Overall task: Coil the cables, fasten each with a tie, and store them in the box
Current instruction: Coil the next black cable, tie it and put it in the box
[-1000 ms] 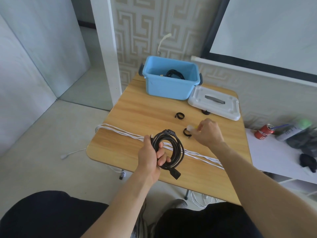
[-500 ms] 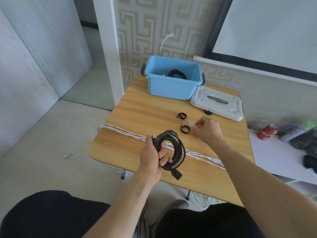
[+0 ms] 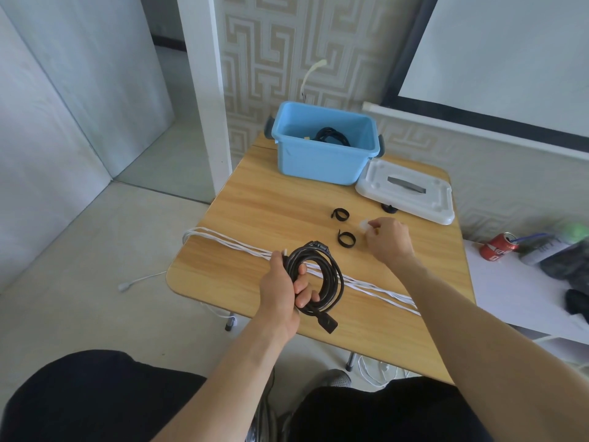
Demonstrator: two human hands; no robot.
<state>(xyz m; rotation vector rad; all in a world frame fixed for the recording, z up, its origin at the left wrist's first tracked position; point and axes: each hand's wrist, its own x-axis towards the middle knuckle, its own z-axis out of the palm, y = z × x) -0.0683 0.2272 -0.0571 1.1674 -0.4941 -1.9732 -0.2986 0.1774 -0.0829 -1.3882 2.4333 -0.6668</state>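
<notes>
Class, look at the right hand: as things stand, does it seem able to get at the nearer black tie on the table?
Probably yes. The right hand sits just beside the nearer black tie, nothing lies between them, though its fingers already pinch something small and pale.

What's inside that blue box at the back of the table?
Inside the blue box lies a coiled black cable, with a small pale tag beside it. The near wall hides the box floor, so anything else there stays unseen.
</notes>
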